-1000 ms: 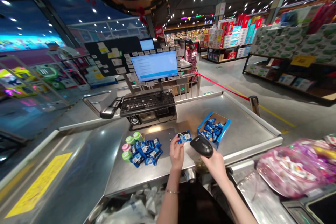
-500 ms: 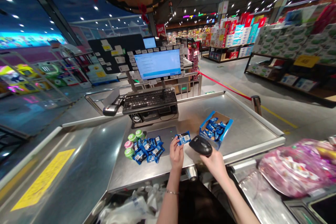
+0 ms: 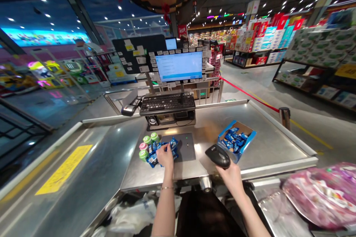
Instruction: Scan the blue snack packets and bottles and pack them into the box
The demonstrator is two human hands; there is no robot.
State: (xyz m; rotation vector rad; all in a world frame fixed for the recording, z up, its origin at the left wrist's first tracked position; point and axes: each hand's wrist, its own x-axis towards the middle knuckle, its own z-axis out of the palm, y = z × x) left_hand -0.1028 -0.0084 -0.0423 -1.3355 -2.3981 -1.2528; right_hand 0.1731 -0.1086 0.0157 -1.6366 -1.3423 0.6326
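Note:
My left hand (image 3: pixel 166 156) is over a pile of blue snack packets (image 3: pixel 152 160) on the metal counter. Its fingers are curled together among the packets, and whatever they may hold is hidden. Several small round tubs with green or pink lids (image 3: pixel 143 155) stand against the pile's left side. In my right hand (image 3: pixel 231 174) is a black handheld barcode scanner (image 3: pixel 218 155), held above the counter and pointing left. Just beyond the scanner sits an open blue cardboard box (image 3: pixel 246 141) with more blue packets (image 3: pixel 234 139) inside.
A dark flat plate (image 3: pixel 187 152) is set into the counter right of the pile. Behind it are a keyboard (image 3: pixel 167 103) and a lit monitor (image 3: pixel 180 66). A pink plastic-wrapped bundle (image 3: pixel 319 194) lies at right. White plastic bags (image 3: pixel 133 214) hang below the counter.
My left hand has moved left from beside the scanner, where it held a blue snack packet, to the pile. My right hand still holds the scanner. The view has turned slightly left.

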